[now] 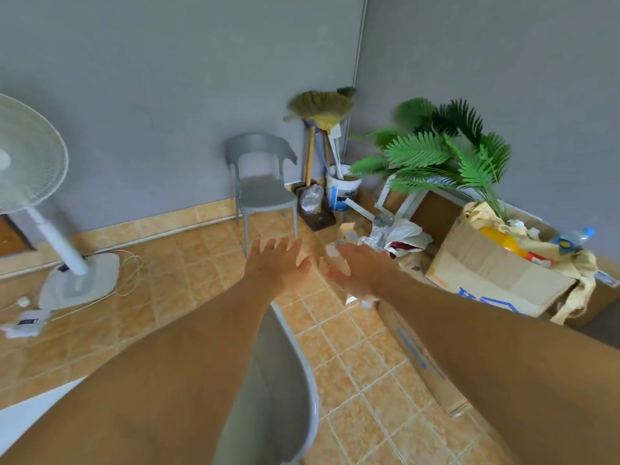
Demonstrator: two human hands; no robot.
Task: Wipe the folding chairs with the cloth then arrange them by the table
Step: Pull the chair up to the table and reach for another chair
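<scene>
A grey plastic chair [265, 193] stands against the far wall, facing the room. Both my arms stretch out toward it. My left hand [276, 263] is open with fingers spread, holding nothing. Beside it my right hand [360, 271] is open too, palm turned inward. Neither hand touches the chair; both hover above the floor in front of it. Directly below my arms the curved grey back of a second chair [285, 391] shows. At the bottom left is a white surface [20, 421], partly hidden by my left arm. No cloth is in view.
A white standing fan [30, 169] with loose cables is at left. Brooms and a white bucket [342, 191] fill the corner. At right stand a plant [446, 152], an open cardboard box [486, 273] of clutter and a flat carton [422, 360]. Tiled floor lies between.
</scene>
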